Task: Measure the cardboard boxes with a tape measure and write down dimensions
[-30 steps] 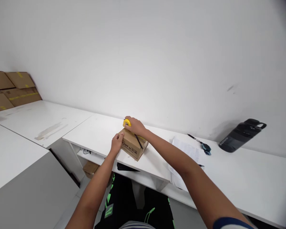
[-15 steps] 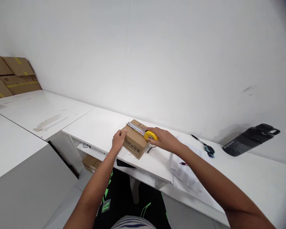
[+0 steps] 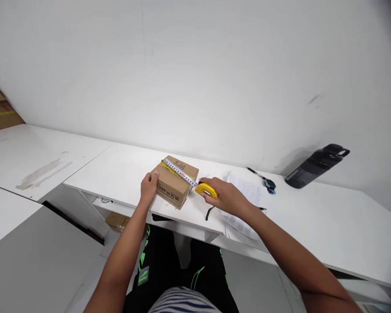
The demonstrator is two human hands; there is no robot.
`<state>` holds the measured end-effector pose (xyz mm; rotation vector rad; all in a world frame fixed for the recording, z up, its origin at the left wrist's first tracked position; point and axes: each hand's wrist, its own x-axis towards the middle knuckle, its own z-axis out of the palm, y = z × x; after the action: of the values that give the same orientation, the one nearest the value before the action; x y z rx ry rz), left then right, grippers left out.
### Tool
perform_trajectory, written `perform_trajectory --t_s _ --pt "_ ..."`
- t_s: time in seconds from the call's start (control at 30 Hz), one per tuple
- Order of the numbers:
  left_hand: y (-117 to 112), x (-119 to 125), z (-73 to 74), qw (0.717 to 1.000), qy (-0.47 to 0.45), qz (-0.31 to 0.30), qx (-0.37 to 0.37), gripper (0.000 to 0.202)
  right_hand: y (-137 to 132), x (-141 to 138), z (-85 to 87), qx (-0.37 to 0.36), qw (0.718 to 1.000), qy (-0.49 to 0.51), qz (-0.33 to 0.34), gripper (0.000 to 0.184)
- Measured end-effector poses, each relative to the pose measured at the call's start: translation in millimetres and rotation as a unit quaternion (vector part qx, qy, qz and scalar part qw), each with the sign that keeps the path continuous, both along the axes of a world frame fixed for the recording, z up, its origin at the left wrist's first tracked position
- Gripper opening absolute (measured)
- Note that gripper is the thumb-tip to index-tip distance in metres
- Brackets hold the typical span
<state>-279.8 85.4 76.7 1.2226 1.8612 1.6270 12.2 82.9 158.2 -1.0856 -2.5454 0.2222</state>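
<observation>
A small brown cardboard box (image 3: 174,184) sits on the white table, with dark print on its near side and handwriting on top. My left hand (image 3: 149,188) grips its left edge, thumb on the top face. Across the top lies the numbered blade of a tape measure (image 3: 207,190), running from the far left edge past the right edge. My right hand (image 3: 230,198) is closed around the yellow case, just right of the box. A strip of yellow packing tape shows beside the blade. The fingertips under the case are partly hidden.
Papers (image 3: 243,224) lie under and beyond my right forearm, with a dark strap (image 3: 209,213) beside them. A pen (image 3: 256,173) and a dark bottle (image 3: 316,167) are near the wall. Larger boxes (image 3: 1,115) stand far left; another carton (image 3: 117,221) is below the table.
The blade is pulled out further, and the yellow case has moved off the box top to beyond its right edge. My left hand stays on the box. The view has swung right.
</observation>
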Motion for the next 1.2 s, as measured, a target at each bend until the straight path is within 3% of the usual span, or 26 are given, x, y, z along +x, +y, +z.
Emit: perform_trajectory --t_s 0.33,0.5,0.6,0.7,0.77,0.8,0.83,0.87,0.9,0.93,0.97,1.0,1.07,1.13,1.17,1.2 --pt "-1.1 -2.0 -2.4 1.0 0.001 0.008 0.0 0.04 0.8 -5.6 -11.3 0.03 0.999 0.038 0.008 0.042" --pt "-0.2 -3.8 -1.4 1.0 -0.009 0.003 0.012 0.041 -2.6 -13.7 -42.9 0.038 0.984 0.173 0.001 0.046" --pt "2.7 -4.8 6.4 1.0 -0.014 -0.012 0.002 0.043 -19.9 -16.5 -72.0 -0.014 0.956 0.29 -0.046 0.051" --pt "-4.0 8.3 16.7 0.997 0.03 0.056 0.035 0.042 -52.8 -18.9 -99.3 -0.118 0.889 0.427 -0.116 0.066" --pt "-21.8 29.1 19.1 0.976 0.078 0.13 0.157 0.048 -78.6 -21.7 -112.8 -0.21 0.815 0.526 -0.124 0.077" --pt "-35.3 42.7 18.0 0.968 0.081 0.112 0.209 0.052 -91.0 -23.4 -118.1 -0.261 0.77 0.57 -0.115 0.08" --pt "-51.2 57.9 15.2 0.969 0.069 0.062 0.229 0.053 -102.7 -25.0 -122.5 -0.309 0.724 0.608 -0.102 0.082" --pt "-68.1 74.2 11.0 0.976 0.045 -0.035 0.208 0.055 -113.2 -26.1 -126.5 -0.347 0.682 0.637 -0.09 0.083" --pt "-84.7 90.8 5.8 0.976 0.007 -0.161 0.148 0.063 -122.2 -26.2 -129.9 -0.372 0.652 0.655 -0.083 0.084" --pt "-99.3 107.0 0.2 0.958 -0.042 -0.272 0.083 0.073 -129.6 -24.8 -133.0 -0.382 0.64 0.662 -0.079 0.084" --pt "-110.8 122.2 -5.2 0.926 -0.09 -0.367 0.003 0.077 -134.8 -21.4 -135.5 -0.373 0.647 0.66 -0.08 0.084" --pt "-118.3 135.7 -9.8 0.891 -0.133 -0.43 -0.064 0.075 -137.4 -15.3 -137.2 -0.348 0.673 0.647 -0.083 0.083" --pt "-121.1 156.4 -15.1 0.849 -0.18 -0.477 -0.141 0.066 -133.0 6.3 -137.2 -0.274 0.773 0.566 -0.085 0.078" --pt "-111.5 170.1 -14.6 0.855 -0.148 -0.479 -0.131 0.055 -114.1 41.1 -130.7 -0.186 0.883 0.418 -0.104 0.071" --pt "-104.4 176.0 -13.0 0.863 -0.099 -0.486 -0.101 0.052 -99.4 62.2 -125.0 -0.146 0.924 0.327 -0.132 0.066" --pt "-97.0 182.3 -11.2 0.864 -0.033 -0.499 -0.067 0.049 -81.9 84.6 -118.2 -0.1 0.939 0.255 -0.207 0.06"
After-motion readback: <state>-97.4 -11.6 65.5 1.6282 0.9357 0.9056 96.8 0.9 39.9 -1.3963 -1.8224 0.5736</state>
